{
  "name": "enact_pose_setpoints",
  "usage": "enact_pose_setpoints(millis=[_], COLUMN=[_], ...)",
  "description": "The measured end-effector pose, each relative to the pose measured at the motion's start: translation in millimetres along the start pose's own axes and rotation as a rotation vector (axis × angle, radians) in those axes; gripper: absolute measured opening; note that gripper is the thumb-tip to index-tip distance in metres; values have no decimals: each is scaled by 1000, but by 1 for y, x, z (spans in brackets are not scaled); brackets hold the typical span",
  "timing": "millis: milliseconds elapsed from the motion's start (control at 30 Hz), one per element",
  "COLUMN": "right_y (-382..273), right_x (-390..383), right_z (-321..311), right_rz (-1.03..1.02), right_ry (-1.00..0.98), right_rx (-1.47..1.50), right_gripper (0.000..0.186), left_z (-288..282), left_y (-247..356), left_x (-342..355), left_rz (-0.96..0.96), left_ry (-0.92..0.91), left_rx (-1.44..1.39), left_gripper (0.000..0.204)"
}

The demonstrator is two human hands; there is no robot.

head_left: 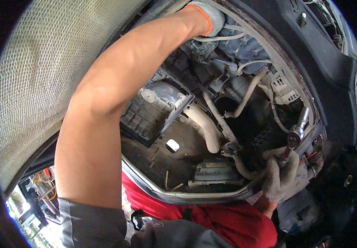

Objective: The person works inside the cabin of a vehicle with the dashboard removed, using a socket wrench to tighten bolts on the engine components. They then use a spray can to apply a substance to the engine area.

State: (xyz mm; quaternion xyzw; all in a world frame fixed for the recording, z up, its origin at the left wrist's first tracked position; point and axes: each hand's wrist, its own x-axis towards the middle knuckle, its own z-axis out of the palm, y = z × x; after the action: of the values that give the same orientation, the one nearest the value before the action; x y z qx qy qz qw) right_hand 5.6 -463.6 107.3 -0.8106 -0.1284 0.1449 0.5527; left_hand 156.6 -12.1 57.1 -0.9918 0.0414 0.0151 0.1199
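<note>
My left hand (212,17), in a grey knit glove with an orange cuff, reaches to the far end of an engine bay at the top edge. Its fingers are out of sight, and what they touch is hidden. Pale hoses and wires lie beside its wrist. At the near right, my gloved right hand (281,175) is closed round the handle of a ratchet wrench (296,135). The wrench's shiny head and silver socket (304,116) point up and away, over the bay's right edge.
An open black air filter box (145,120) sits mid-left, with a pale bent pipe (205,128) beside it. A grey finned module (215,171) lies at the near rim (149,186). The woven-textured hood underside (54,70) rises on the left. Dark body trim (331,70) borders the right.
</note>
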Motion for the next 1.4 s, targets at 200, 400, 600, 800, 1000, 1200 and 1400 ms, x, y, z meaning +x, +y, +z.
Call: enact_pose_setpoints(millis=[200, 400, 600, 800, 1000, 1200, 1400], right_y=[1, 5, 4, 8, 4, 4, 2], right_x=[-1, 1, 0, 0, 0, 0, 2], right_z=[-4, -3, 4, -2, 0, 2, -6], right_rz=[0, -63, -56, -65, -25, -18, -99], right_ry=[-4, 18, 46, -5, 7, 31, -59], right_rx=[-62, -77, -19, -41, -10, 7, -169], right_gripper=[22, 22, 24, 26, 28, 25, 23], left_z=[1, -28, -1, -26, -14, 10, 0], left_y=[-4, 3, -1, -2, -2, -11, -4], left_x=[-9, -10, -14, -16, -7, 1, 7], left_rz=[45, 53, 13, 50, 33, 57, 147], left_ry=[-193, -198, -14, -225, -145, -124, -120], left_rx=[-8, 80, 44, 19, 66, 121, 72], left_gripper=[35, 29, 31, 31, 32, 36, 37])
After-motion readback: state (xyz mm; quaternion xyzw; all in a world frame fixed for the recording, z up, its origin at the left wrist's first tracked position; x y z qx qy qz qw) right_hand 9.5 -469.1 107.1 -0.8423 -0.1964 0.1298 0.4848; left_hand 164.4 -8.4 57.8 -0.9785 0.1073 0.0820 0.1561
